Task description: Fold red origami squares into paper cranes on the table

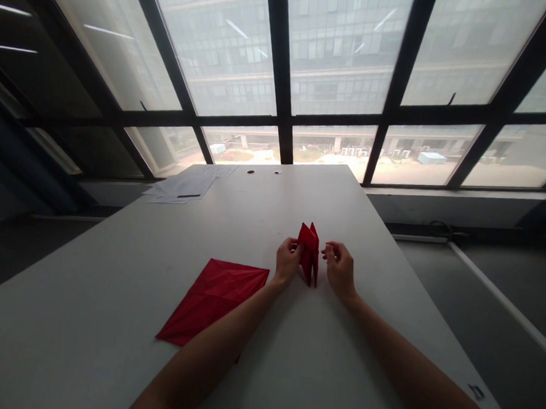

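Observation:
A folded piece of red paper, with pointed flaps at top and bottom, is held upright above the white table. My left hand pinches its left side between thumb and fingers. Just to the right of the paper is my right hand, its fingers curled and a small gap between them and the flaps. Whether anything is in those fingertips is too small to make out. A creased red sheet lies flat on the table to the left, partly covered by my left forearm.
The white table stretches toward large dark-framed windows. Several white papers with a dark strip on them lie at its far left. Round holes show near the far edge. A small dark mark sits near the right edge.

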